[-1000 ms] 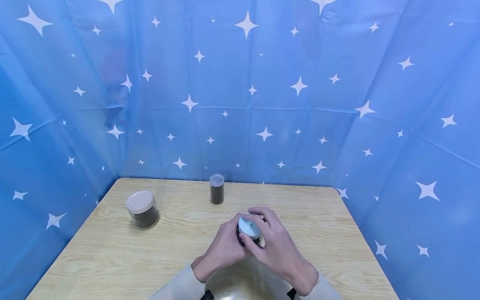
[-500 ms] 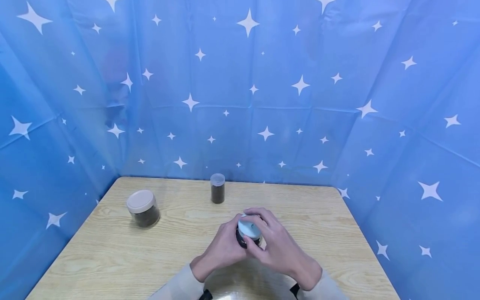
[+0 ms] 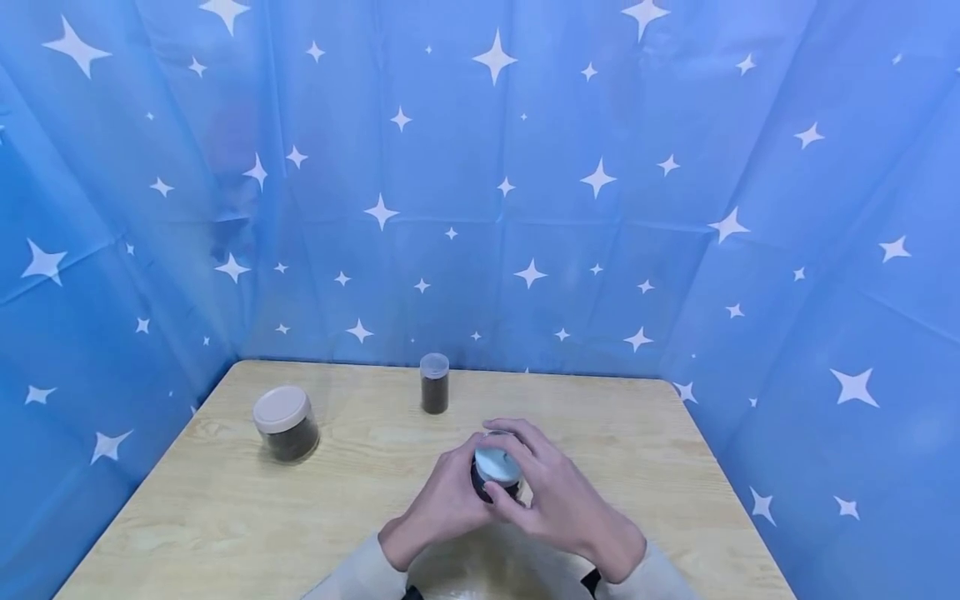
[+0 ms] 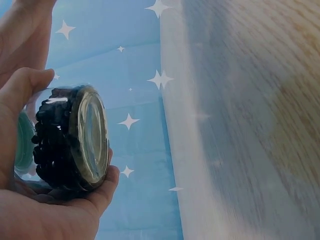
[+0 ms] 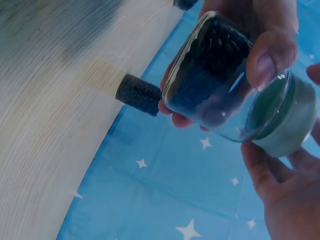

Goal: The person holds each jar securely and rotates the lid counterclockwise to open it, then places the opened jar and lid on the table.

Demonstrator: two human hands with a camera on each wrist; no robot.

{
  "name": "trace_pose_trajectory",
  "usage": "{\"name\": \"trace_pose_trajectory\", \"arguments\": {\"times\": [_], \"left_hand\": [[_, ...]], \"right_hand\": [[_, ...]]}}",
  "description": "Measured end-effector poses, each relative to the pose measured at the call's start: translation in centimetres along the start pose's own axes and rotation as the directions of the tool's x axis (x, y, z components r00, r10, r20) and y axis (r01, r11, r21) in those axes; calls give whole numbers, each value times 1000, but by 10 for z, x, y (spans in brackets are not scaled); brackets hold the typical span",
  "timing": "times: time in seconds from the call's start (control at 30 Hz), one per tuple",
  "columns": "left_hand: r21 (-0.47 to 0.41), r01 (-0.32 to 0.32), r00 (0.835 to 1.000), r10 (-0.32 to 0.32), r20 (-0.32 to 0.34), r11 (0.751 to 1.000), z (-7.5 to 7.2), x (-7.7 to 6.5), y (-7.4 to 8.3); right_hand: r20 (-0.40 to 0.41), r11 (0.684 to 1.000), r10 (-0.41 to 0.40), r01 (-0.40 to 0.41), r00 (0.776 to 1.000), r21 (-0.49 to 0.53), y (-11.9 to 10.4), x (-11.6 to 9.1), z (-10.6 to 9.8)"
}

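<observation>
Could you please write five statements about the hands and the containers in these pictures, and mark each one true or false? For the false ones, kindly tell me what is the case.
1. The left hand holds the clear jar. True.
2. The clear jar is empty. False: dark contents show through its wall.
3. The right hand touches the pale blue-green lid. True.
4. The slim container stands nearer to the blue curtain than the wide jar does. True.
5. The wide jar lies on its side, without a lid. False: it stands upright on the table, its whitish lid on.
</observation>
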State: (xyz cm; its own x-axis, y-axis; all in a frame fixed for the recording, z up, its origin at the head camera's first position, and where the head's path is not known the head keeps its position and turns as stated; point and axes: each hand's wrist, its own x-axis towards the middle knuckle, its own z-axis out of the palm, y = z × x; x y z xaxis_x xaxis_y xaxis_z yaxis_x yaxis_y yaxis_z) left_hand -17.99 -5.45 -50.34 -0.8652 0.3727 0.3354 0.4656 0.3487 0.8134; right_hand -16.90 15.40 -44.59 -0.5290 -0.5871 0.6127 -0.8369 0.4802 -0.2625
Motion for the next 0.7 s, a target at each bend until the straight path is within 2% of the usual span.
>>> {"name": "trace_pose_trajectory", "arguments": {"times": [0.37, 0.7], "left_hand": [[71, -62, 997, 65, -42, 996, 1, 2, -2], [29, -47, 999, 47, -20, 998, -1, 3, -5]], "right_hand": [[-78, 993, 75, -82, 994, -85, -6, 1, 4], [-103, 986, 104, -116, 989, -118, -7, 2, 13]]}}
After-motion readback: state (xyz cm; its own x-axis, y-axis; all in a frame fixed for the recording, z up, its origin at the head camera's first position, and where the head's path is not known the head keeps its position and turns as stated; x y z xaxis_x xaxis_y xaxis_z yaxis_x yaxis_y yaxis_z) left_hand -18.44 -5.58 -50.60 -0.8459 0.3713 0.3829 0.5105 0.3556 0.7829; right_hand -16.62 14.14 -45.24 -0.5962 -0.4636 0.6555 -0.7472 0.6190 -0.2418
